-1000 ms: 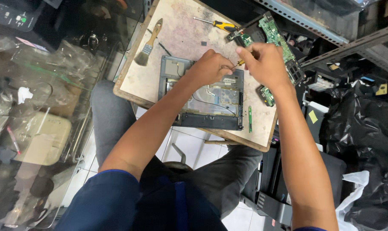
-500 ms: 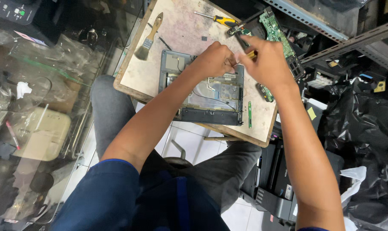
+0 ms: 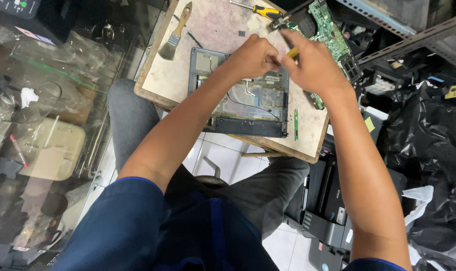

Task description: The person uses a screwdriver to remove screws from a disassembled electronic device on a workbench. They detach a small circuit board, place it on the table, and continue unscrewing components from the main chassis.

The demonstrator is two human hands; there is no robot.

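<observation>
A dark grey laptop base (image 3: pixel 248 108) with its cover off lies on a wooden board (image 3: pixel 213 30) across my lap. My left hand (image 3: pixel 253 56) is curled into a fist over the far edge of the laptop base, fingers pinched at something small that I cannot make out. My right hand (image 3: pixel 313 62) hovers just to its right, closed around a tool with a yellow handle (image 3: pixel 292 52), its tip pointing towards my left hand. The tool's tip is hidden by the fingers.
A paintbrush (image 3: pixel 175 34) lies at the board's far left, a yellow-handled screwdriver (image 3: pixel 260 9) at the far edge, a green circuit board (image 3: pixel 331 27) at the far right, a narrow green strip (image 3: pixel 296 124) near the right edge. Glass counter left; black printer (image 3: pixel 326 200) and bags right.
The view has tilted, so the board sits a little further right and higher. Both hands stay over the laptop base's far edge, and my right hand has drawn closer to my left.
</observation>
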